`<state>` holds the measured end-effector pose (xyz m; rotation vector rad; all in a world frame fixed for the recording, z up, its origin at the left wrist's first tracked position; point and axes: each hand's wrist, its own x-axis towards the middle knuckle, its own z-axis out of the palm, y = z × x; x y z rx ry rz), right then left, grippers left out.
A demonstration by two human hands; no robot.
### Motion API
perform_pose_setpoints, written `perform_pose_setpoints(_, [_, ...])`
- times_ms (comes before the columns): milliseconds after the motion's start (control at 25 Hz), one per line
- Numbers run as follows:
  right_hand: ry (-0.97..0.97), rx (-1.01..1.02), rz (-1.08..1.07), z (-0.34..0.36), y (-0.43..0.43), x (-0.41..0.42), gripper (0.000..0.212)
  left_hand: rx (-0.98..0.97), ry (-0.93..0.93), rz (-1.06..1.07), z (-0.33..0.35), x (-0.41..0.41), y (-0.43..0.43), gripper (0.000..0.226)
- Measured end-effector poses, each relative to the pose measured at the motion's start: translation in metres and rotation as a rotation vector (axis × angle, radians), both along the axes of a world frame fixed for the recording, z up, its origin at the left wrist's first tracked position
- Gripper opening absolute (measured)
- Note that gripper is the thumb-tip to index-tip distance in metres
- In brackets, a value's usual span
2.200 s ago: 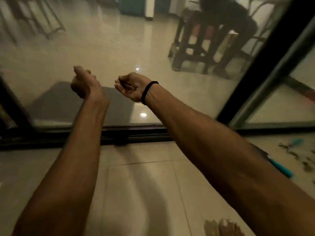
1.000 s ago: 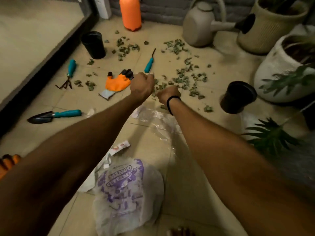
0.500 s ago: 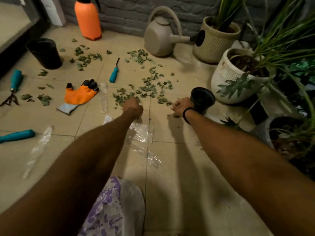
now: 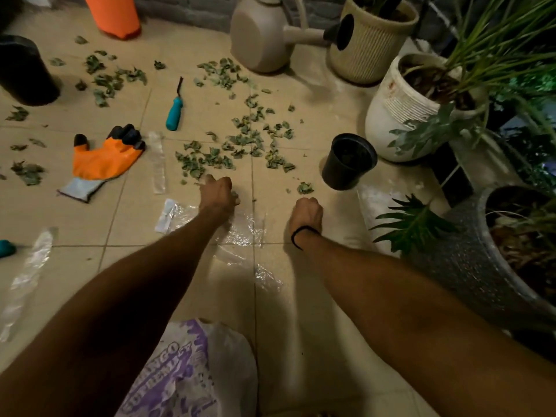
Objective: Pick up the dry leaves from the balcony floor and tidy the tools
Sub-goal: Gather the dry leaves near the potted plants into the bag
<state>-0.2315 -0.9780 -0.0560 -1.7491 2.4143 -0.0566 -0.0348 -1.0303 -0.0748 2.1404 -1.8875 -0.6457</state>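
Dry leaves (image 4: 240,139) lie scattered over the tiled balcony floor, thickest in the middle. My left hand (image 4: 218,191) is down at the near edge of that pile, fingers curled, with leaf bits showing at its fingertips. To its right my right hand (image 4: 305,210), a black band at the wrist, hovers as a closed fist with nothing visible in it. A teal-handled tool (image 4: 174,114) and an orange glove (image 4: 102,159) lie to the left of the pile. Another teal handle (image 4: 6,248) pokes in at the left edge.
A small black pot (image 4: 349,161) stands right of the leaves, a taller black pot (image 4: 24,70) at far left. Watering can (image 4: 261,34), orange sprayer (image 4: 114,13) and planters (image 4: 400,115) line the back and right. Clear plastic (image 4: 240,230) and a printed bag (image 4: 192,374) lie near me.
My view swung from the glass door to the balcony floor. Both hands came down toward the leaves, and the left one now reaches the pile's near edge.
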Motion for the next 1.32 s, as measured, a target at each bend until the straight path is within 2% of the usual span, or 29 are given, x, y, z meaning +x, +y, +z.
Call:
perform_pose_setpoints(80, [0.021,0.003,0.018,-0.004,-0.002,0.005,0.029,-0.073,0.036,0.011,-0.004,-0.008,0.006,0.017])
perform_pose_setpoints(160, [-0.041,-0.015,-0.011,0.001,-0.012,0.004,0.029,-0.078,0.058,-0.008,0.002,-0.013,0.005,0.015])
perform_pose_setpoints(280, [-0.302,-0.199,-0.216,0.013,-0.032,-0.012,0.028,-0.049,0.16,-0.041,0.013,-0.02,-0.001,0.019])
perform_pose_setpoints(400, [-0.469,-0.167,-0.236,0.015,-0.057,-0.034,0.037,-0.042,0.152,-0.172,0.017,-0.028,-0.002,0.019])
perform_pose_setpoints(480, [-0.482,-0.104,-0.184,0.006,-0.067,-0.04,0.041,-0.04,0.072,-0.29,0.015,-0.029,-0.005,0.011])
perform_pose_setpoints(520, [-0.398,-0.1,-0.166,0.0,-0.07,-0.042,0.041,-0.032,0.011,-0.356,0.013,-0.029,-0.006,0.006])
perform_pose_setpoints(600, [-0.276,-0.075,-0.061,-0.014,-0.071,-0.047,0.031,-0.006,-0.097,-0.446,0.008,-0.028,-0.007,0.01])
perform_pose_setpoints(680, [-0.216,-0.053,-0.007,-0.02,-0.067,-0.047,0.019,0.024,-0.102,-0.452,0.003,-0.028,-0.008,0.019])
perform_pose_setpoints(760, [-0.337,-0.095,-0.063,-0.014,-0.066,-0.044,0.011,0.056,-0.064,-0.429,0.0,-0.029,-0.007,0.041])
perform_pose_setpoints(800, [-0.387,-0.134,-0.108,-0.009,-0.067,-0.041,0.009,0.048,-0.055,-0.42,0.0,-0.031,-0.005,0.043])
perform_pose_setpoints(920, [-0.519,-0.21,-0.2,0.004,-0.069,-0.032,0.006,-0.073,-0.054,-0.429,0.002,-0.034,-0.003,0.019])
perform_pose_setpoints(1000, [-0.739,-0.227,-0.339,0.017,-0.072,-0.027,0.008,-0.081,-0.021,-0.394,0.005,-0.034,-0.004,0.011])
perform_pose_setpoints(1080, [-1.084,-0.237,-0.503,0.03,-0.076,-0.024,0.018,0.007,0.157,-0.224,0.009,-0.035,-0.007,0.011])
perform_pose_setpoints(1160, [-1.393,-0.219,-0.631,0.043,-0.075,-0.02,0.024,0.15,0.628,0.101,0.016,-0.033,-0.01,0.012])
perform_pose_setpoints(1240, [-1.641,-0.173,-0.745,0.051,-0.074,-0.021,0.032,0.33,1.115,0.365,0.028,-0.031,-0.01,0.022])
perform_pose_setpoints(1320, [-1.84,-0.151,-0.82,0.046,-0.074,-0.028,0.031,0.476,1.418,0.499,0.037,-0.03,-0.007,0.022])
